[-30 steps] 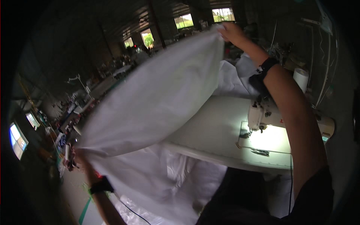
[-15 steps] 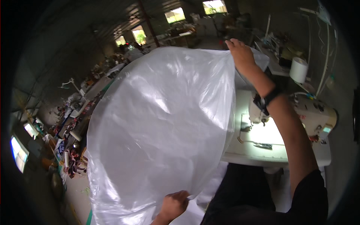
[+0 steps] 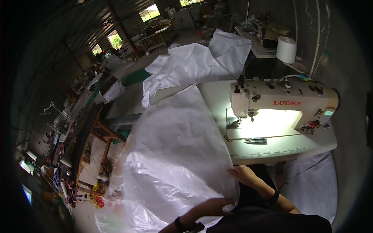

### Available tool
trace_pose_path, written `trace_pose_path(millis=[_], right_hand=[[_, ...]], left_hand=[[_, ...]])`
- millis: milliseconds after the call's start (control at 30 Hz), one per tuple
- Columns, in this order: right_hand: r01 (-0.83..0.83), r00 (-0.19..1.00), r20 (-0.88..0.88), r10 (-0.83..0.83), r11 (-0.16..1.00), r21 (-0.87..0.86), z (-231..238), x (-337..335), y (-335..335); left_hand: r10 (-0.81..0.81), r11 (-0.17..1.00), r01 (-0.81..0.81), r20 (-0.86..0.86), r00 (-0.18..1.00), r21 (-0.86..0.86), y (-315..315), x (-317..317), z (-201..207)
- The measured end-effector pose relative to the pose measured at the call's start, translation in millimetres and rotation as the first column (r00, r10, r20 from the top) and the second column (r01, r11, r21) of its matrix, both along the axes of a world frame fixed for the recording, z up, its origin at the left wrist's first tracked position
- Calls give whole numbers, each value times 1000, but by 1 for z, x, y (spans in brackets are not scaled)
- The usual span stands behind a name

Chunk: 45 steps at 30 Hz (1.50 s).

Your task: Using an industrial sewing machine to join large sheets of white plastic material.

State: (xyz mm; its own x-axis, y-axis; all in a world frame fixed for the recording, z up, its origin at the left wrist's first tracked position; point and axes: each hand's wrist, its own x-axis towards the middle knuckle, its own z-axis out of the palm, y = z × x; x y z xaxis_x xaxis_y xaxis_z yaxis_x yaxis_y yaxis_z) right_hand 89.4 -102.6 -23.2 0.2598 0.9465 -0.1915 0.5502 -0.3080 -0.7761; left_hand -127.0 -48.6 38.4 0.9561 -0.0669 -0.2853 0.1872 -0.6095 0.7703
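A large translucent white plastic sheet (image 3: 171, 139) drapes over the left end of the sewing table (image 3: 256, 153) and hangs toward me. My right hand (image 3: 246, 176) is closed on its right edge, just below the table's front edge. Lower down, my left hand (image 3: 217, 206) lies over the sheet near the same edge, its fingers stretched out and slightly bent with the thumb apart. To the right stands a cream sewing machine (image 3: 283, 99) with its lamp lit. Thread snips (image 3: 256, 141) lie on the table in front of it.
More white sheeting (image 3: 190, 62) is heaped beyond the table, and another piece (image 3: 312, 182) hangs below its right side. A white thread cone (image 3: 286, 49) stands behind the machine. A wooden frame (image 3: 103, 139) and a cluttered bench (image 3: 74, 143) stand at left.
The raised, billowing sheet has come down across the table's left end. My right hand has dropped from the far corner to the near edge; my left hand has shifted right and its fingers have loosened.
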Motion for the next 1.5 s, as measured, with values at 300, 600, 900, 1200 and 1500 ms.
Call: trace_pose_path(millis=[300, 600, 900, 1200, 1500], right_hand=[[50, 572, -819, -42, 999, -17, -10, 9, -16], [108, 837, -534, -116, 993, -46, -21, -18, -12], [132, 848, -497, -185, 981, -140, -33, -35, 4], [-25, -484, -846, 222, 963, 268, 14, -18, -14], [328, 730, -581, -360, 930, -164, 66, -1, -40]], left_hand=[[275, 418, -551, 477, 835, 722, 254, 71, -37], [397, 402, -624, 487, 778, 670, 305, 96, -33], [640, 319, -641, 341, 689, 698, 399, 128, -42], [477, 432, -549, 336, 812, 715, 399, 168, -58], [299, 510, -479, 375, 877, 714, 333, 252, -50]])
